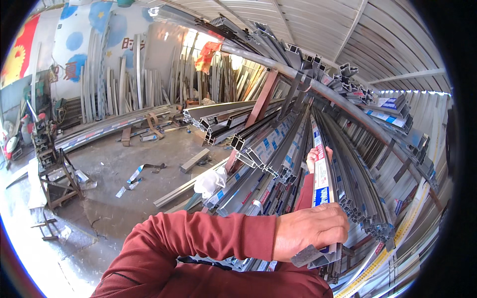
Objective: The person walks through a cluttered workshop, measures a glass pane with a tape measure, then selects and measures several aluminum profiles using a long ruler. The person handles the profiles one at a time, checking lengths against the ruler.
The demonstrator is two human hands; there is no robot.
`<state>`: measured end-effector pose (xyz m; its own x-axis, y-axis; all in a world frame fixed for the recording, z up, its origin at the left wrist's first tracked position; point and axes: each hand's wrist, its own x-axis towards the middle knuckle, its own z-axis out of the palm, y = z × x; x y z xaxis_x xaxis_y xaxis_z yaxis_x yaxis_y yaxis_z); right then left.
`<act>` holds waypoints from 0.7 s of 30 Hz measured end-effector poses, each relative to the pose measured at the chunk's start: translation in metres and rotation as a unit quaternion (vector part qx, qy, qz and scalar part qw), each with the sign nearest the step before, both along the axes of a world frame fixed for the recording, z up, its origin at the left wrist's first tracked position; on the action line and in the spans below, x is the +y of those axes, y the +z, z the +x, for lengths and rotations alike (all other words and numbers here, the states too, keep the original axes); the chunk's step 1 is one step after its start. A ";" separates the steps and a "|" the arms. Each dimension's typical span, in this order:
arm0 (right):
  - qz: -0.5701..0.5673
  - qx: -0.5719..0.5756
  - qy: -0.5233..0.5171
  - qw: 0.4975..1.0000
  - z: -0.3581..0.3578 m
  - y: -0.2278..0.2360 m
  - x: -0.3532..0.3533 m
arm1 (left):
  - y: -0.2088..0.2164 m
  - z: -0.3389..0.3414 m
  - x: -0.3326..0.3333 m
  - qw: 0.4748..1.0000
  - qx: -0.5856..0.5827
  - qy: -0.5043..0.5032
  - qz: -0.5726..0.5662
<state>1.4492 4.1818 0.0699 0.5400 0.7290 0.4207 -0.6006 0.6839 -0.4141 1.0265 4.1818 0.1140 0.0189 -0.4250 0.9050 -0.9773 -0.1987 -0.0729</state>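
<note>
A long aluminium profile point(322, 174), covered in white film with blue and red print, runs away from me along the rack. Close to its near end, my left hand point(315, 229) is curled over it, with the forearm crossing in front of my body. Farther along, my right hand point(313, 158) grips the same profile, its fingers showing on both sides. My left forearm hides part of the right arm. Under my left hand a dark grey metal piece point(305, 256) sticks out at the profile's end; whether it is part of the profile I cannot tell.
Bundles of aluminium profiles point(355, 184) lie on both sides of the held one. A steel rack beam point(338, 102) slants overhead, with more profiles on it. White plastic wrap point(210, 182) hangs at the left. A machine on a stand point(52, 164) and offcuts point(195, 160) stand on the floor.
</note>
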 end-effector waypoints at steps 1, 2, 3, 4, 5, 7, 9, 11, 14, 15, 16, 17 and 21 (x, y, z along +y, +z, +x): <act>-0.006 -0.001 -0.003 1.000 -0.009 -0.001 0.000 | -0.001 -0.010 0.002 1.000 -0.005 -0.003 -0.001; -0.010 -0.002 -0.006 1.000 -0.018 -0.002 0.001 | -0.001 -0.020 0.004 1.000 -0.011 -0.006 -0.003; -0.016 -0.007 -0.006 1.000 -0.028 -0.002 0.006 | -0.001 -0.031 0.008 1.000 -0.017 -0.008 -0.004; -0.019 -0.008 -0.010 1.000 -0.039 -0.002 0.005 | -0.002 -0.043 0.008 1.000 -0.020 -0.007 -0.002; -0.022 -0.011 -0.010 1.000 -0.052 -0.002 0.008 | -0.005 -0.057 0.011 1.000 -0.023 -0.005 0.001; -0.028 -0.018 -0.011 0.999 -0.077 0.001 0.013 | -0.010 -0.084 0.016 0.999 -0.032 -0.004 0.004; -0.036 -0.033 -0.009 0.999 -0.106 0.001 0.024 | -0.019 -0.113 0.027 0.999 -0.046 -0.005 0.006; -0.085 -0.081 -0.026 0.993 -0.170 0.012 0.038 | -0.029 -0.154 0.047 0.999 -0.032 0.003 -0.008; -0.132 -0.127 -0.019 0.983 -0.259 0.018 0.070 | -0.037 -0.224 0.088 0.999 -0.014 0.025 -0.028; -0.110 -0.076 -0.090 0.987 -0.275 0.021 0.074 | -0.041 -0.248 0.099 0.999 -0.013 0.029 -0.041; -0.085 -0.024 -0.151 0.985 -0.294 0.016 0.089 | -0.047 -0.273 0.109 0.995 -0.015 0.070 -0.069; -0.083 -0.013 -0.182 0.980 -0.360 0.020 0.114 | -0.052 -0.303 0.119 0.989 -0.028 0.084 -0.116; -0.005 0.019 -0.103 0.994 -0.468 0.009 0.138 | -0.075 -0.411 0.129 0.958 -0.030 0.097 -0.267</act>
<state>0.9815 4.3196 0.0786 0.6942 0.6047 0.3905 -0.4633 0.7905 -0.4006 0.6158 4.3105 0.0392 -0.0078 0.1053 0.9944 -0.9151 -0.4016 0.0353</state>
